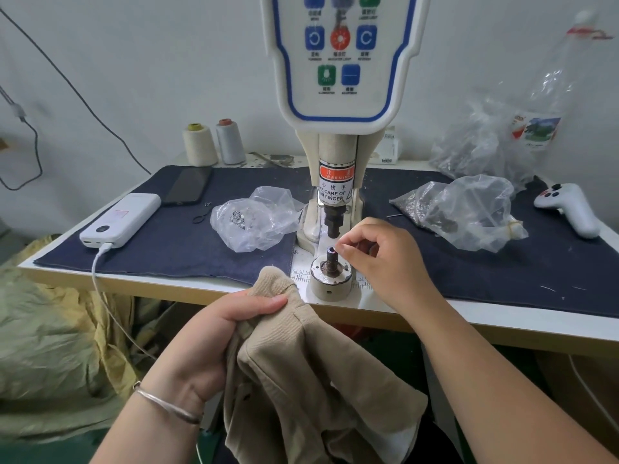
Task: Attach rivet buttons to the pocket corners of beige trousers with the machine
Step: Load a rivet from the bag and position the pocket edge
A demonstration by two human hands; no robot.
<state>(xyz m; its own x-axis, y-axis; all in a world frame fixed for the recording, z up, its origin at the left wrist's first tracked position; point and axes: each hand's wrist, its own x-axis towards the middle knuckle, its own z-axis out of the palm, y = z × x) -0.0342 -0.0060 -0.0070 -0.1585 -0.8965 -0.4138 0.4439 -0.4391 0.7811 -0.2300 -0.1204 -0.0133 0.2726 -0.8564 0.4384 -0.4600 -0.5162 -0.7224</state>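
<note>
Beige ribbed trousers; navy denim mat; white power bank left of machine (cream, blue-edged panel, red warning label); cream and grey thread cones behind mat.

- Bright, even indoor light; shadows soft and faint.
- Wide-angle bend curves the table edge.
- Control panel at top slightly blurred.
- Glare on plastic bags.
</note>
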